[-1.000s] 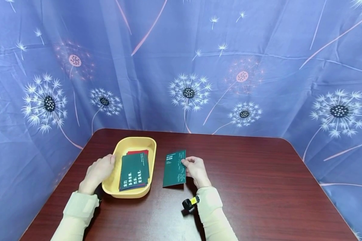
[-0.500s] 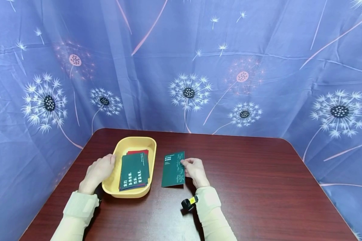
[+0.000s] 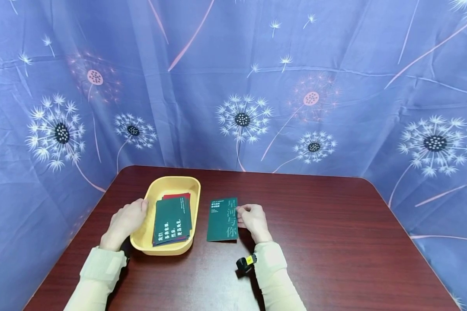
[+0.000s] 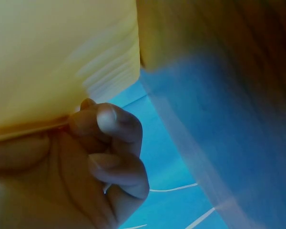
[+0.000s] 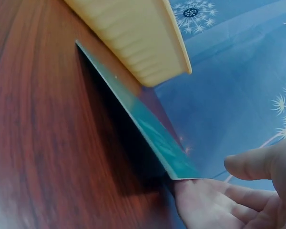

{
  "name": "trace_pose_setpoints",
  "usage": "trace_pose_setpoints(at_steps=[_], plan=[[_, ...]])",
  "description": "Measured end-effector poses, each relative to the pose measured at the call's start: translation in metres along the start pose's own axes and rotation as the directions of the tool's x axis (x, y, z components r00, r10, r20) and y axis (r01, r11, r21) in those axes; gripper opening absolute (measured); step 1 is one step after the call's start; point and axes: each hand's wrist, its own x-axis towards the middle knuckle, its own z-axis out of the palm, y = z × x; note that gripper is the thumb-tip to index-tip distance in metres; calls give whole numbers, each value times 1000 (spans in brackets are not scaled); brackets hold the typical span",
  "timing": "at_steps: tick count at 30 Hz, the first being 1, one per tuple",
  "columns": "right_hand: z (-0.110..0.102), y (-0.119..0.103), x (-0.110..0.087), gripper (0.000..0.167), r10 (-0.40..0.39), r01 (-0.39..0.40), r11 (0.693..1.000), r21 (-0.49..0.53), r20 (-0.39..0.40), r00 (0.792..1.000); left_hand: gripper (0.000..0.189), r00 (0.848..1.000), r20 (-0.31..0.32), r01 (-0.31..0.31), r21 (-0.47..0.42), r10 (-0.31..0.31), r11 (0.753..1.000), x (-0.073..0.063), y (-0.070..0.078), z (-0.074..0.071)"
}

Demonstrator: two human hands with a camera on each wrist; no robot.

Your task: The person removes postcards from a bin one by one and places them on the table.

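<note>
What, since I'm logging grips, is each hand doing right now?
Left hand: closed, gripping the rim of the yellow tray.
Right hand: open, fingers under the raised edge of the green card, thumb clear of it.

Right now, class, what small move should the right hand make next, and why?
The right hand should probably lower the raised edge of the green card to the table and slide its fingers out: the right wrist view shows them beneath that edge and the thumb clear of it.
</note>
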Motion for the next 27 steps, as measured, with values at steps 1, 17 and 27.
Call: trace_pose_setpoints(at_steps=[1,17,27], plan=[[-1,0,0,21,-8,8,1000,-27,-7,1000,49,1000,-1,-6,1,6,1000,0,0,0],[-9,-12,-6,16,-147,122,923,-364,-41,988,48,1000,-20,-17,20,17,1000,-2,1,-1],[-1,-22,-15,16,-257,201,821,-534,-31,966,49,1000,-7,-6,17,6,1000,-1,0,0]])
